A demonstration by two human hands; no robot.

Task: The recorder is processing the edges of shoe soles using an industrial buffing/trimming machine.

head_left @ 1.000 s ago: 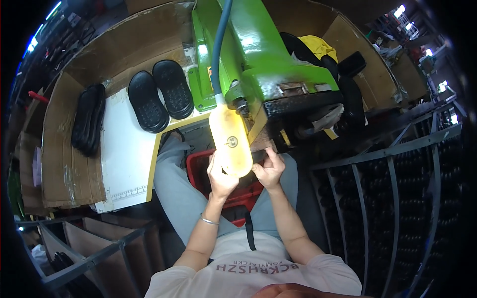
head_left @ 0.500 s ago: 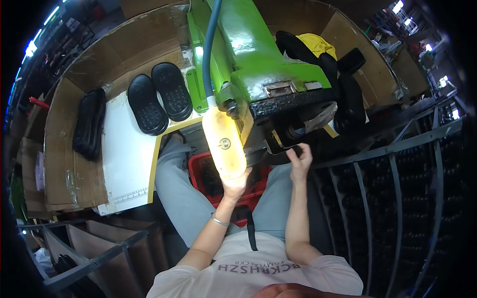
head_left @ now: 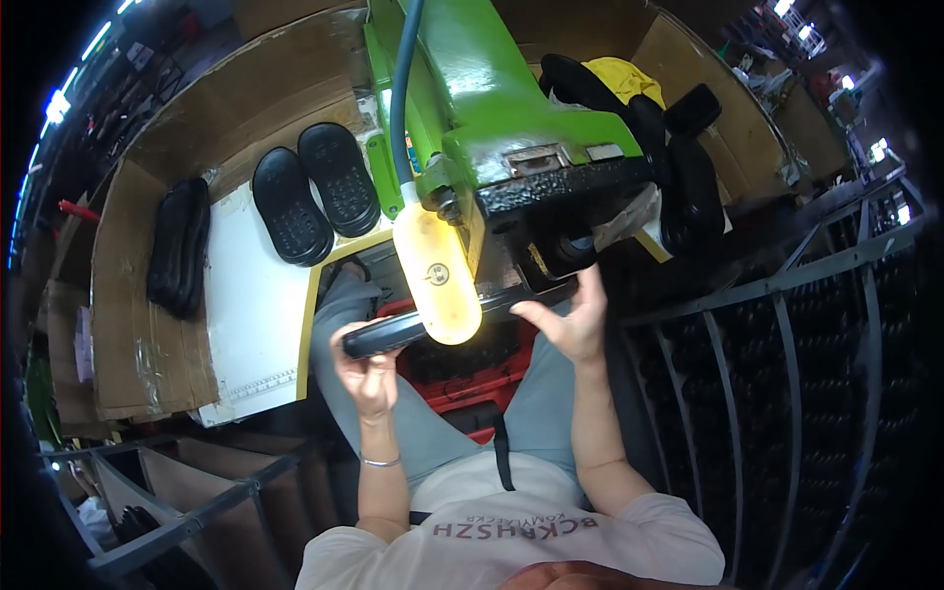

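Note:
A long black shoe sole (head_left: 385, 335) lies edge-on beneath the head of a green machine (head_left: 565, 138). My left hand (head_left: 366, 379) is closed on its left end, fingers and thumb pinching it. At the other end my right hand (head_left: 570, 323) grips it, thumb in front and fingertips up by the machine's dark working part (head_left: 556, 254). A yellow oval lamp (head_left: 438, 280) on a grey-blue cable hangs in front of the sole and hides its middle. Two black soles (head_left: 293, 206) stand side by side on the white board (head_left: 251, 305), left of the machine.
A red basket (head_left: 462, 393) with dark contents sits between my knees. Cardboard walls (head_left: 147, 295) surround the board, with stacked black soles (head_left: 178, 251) at left. More soles and a yellow cloth (head_left: 629, 81) lie right of the machine. Metal racks (head_left: 733, 393) flank both sides.
My left hand has moved left from behind the lamp and now shows the sole's left end. My right hand has shifted slightly left, its thumb now against the sole. The view has shifted slightly.

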